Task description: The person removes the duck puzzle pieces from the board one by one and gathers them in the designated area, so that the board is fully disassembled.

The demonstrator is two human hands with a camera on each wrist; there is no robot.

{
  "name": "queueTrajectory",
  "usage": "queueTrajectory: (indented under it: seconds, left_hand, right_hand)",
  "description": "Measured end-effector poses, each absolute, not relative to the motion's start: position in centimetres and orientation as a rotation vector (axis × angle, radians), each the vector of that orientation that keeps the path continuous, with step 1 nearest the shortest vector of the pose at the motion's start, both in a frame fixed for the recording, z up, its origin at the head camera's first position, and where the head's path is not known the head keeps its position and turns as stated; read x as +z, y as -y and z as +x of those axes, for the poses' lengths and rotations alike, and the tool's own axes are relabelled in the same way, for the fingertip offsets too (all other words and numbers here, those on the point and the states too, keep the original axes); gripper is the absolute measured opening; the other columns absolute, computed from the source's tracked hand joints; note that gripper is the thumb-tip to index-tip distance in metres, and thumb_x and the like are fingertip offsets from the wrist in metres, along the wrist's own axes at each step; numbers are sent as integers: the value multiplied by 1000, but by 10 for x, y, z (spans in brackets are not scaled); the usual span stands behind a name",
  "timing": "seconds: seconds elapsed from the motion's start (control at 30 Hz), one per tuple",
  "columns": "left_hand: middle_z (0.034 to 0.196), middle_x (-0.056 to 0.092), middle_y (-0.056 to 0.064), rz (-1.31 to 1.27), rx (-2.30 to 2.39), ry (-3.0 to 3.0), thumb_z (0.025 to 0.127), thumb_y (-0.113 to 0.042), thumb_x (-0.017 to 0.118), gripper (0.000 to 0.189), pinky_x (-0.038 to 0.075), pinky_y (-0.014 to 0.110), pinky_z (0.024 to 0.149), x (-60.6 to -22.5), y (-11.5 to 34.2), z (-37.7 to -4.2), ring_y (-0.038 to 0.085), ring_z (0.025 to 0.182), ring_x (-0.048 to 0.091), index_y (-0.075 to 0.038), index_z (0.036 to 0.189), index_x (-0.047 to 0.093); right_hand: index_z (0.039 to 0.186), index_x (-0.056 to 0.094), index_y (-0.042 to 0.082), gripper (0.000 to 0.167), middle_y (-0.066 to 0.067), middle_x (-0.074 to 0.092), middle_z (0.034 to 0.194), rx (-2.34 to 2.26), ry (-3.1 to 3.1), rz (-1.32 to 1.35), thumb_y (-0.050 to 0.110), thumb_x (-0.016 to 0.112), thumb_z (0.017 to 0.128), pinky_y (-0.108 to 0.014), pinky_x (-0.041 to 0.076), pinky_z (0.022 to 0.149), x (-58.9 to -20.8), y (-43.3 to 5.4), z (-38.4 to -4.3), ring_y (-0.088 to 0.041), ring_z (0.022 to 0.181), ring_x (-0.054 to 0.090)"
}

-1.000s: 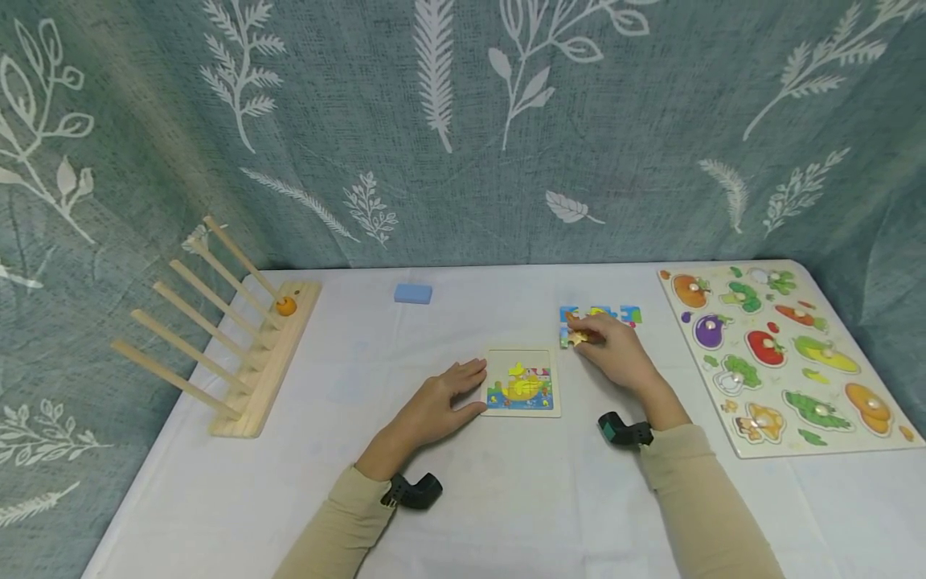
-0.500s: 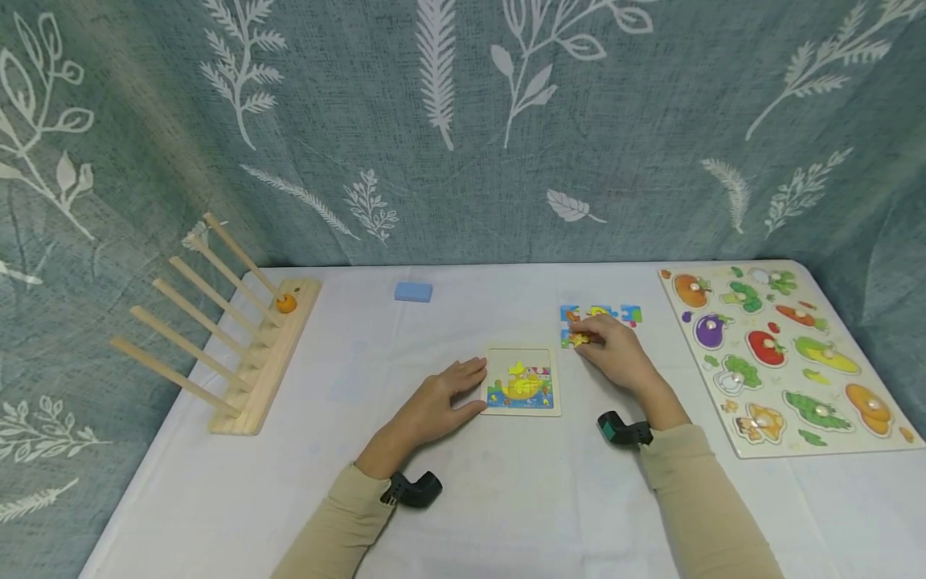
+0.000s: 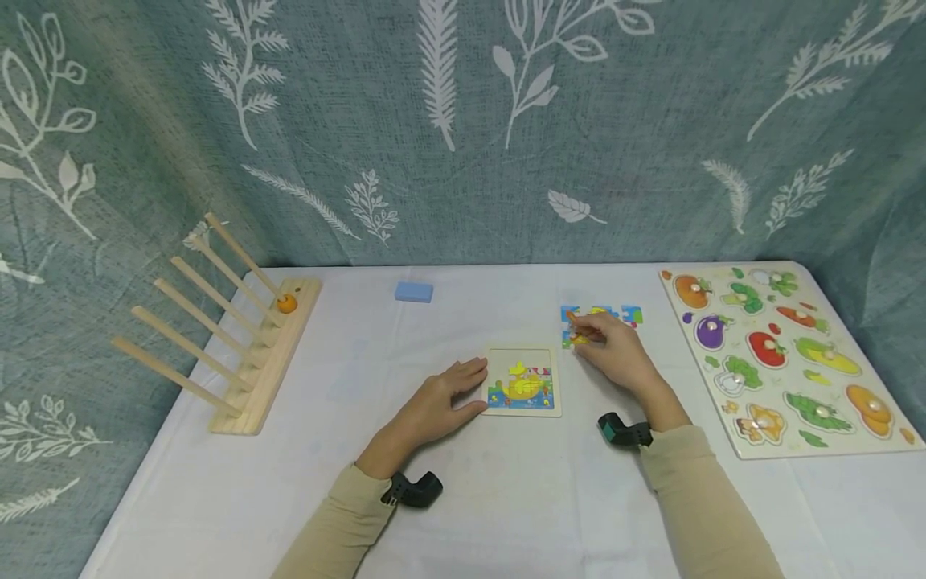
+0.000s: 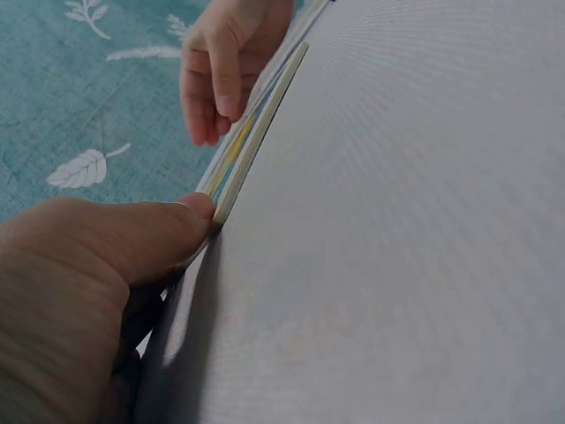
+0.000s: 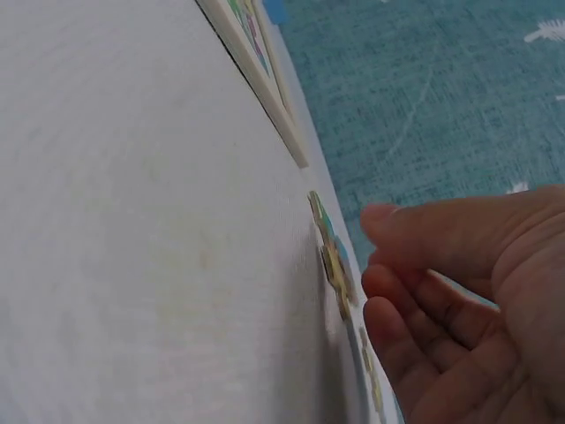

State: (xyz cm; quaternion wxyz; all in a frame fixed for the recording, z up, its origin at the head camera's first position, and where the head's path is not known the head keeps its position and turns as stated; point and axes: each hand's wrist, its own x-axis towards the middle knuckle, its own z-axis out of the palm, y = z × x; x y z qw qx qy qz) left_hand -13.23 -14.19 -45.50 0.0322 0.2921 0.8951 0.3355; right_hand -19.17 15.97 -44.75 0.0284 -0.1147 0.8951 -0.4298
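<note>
Head view: biggest risk, likely, is the puzzle tray (image 3: 535, 359) sliding if the left hand (image 3: 437, 406) pushes; its fingers are extended, thumb touching the left edge, and a bump could jog the pieces seated in the lower part. Next, the right hand (image 3: 615, 346), fingers gathered over loose pieces (image 3: 631, 314) off the tray's far right corner, could scatter neighbours since they're crowded; whether it grips one, can't tell. Smallest: one piece slipping, if pinched badly. Room: teal leaf-print fabric (image 3: 347, 96) hangs behind and at the sides. Surface (image 3: 521, 498): white cloth, slight creases. On it, vegetable board (image 3: 772, 382) far right, wooden peg rack (image 3: 262, 386) left, blue block (image 3: 414, 292) near the back edge.
</note>
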Motion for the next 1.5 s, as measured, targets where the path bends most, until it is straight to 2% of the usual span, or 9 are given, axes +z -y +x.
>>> queueTrajectory:
  seconds: [0.17, 0.33, 0.53, 0.7, 1.0, 1.27, 1.5]
  left_hand:
    - [142, 47, 13, 909, 1031, -2762, 87, -21, 69, 53, 32, 42, 115, -455, 142, -131, 30, 134, 42, 4, 131, 54]
    - [143, 47, 13, 893, 1028, -2760, 87, -22, 69, 53, 31, 41, 115, -456, 142, -130, 29, 134, 42, 4, 131, 53]
    - [144, 46, 11, 868, 1014, -2753, 88, -23, 68, 53, 30, 39, 116, -457, 143, -130, 27, 135, 41, 2, 132, 53]
    - [143, 47, 11, 879, 1014, -2756, 88, -23, 68, 53, 31, 41, 116, -457, 143, -130, 27, 135, 41, 2, 132, 53]
    - [142, 48, 13, 913, 1040, -2740, 88, -22, 68, 52, 32, 42, 115, -458, 142, -130, 29, 134, 42, 3, 131, 54]
    - [143, 47, 13, 922, 1042, -2738, 88, -22, 68, 51, 30, 40, 116, -456, 142, -132, 28, 134, 42, 4, 131, 53]
    - [143, 47, 13, 921, 1035, -2746, 88, -21, 68, 52, 30, 40, 116, -456, 143, -134, 28, 134, 42, 4, 131, 53]
  right_hand:
    - [128, 58, 2, 41, -16, 55, 133, -1332, -2687, -400, 8, 65, 88, -45, 48, 102, -441, -152, -189, -32, 120, 55]
    - [127, 59, 4, 41, -15, 55, 134, -1317, -2649, -477, 11, 67, 87, -46, 46, 104, -439, -140, -184, -32, 125, 51]
    - [125, 59, 2, 42, -14, 60, 126, -1327, -2620, -633, 9, 69, 86, -46, 50, 98, -437, -127, -178, -32, 113, 59]
    - [125, 59, 2, 41, -13, 60, 125, -1316, -2598, -710, 11, 69, 86, -46, 50, 98, -435, -119, -173, -31, 113, 58]
    - [128, 57, 4, 44, -11, 61, 124, -1234, -2518, -683, 12, 68, 87, -41, 54, 93, -436, -107, -160, -27, 107, 63]
    - [128, 57, 2, 47, -10, 59, 120, -1186, -2615, -685, 10, 71, 84, -39, 54, 89, -438, -99, -152, -22, 101, 60]
    - [130, 55, 1, 49, -11, 54, 120, -1121, -2635, -700, 9, 69, 84, -35, 49, 85, -440, -96, -153, -18, 95, 51]
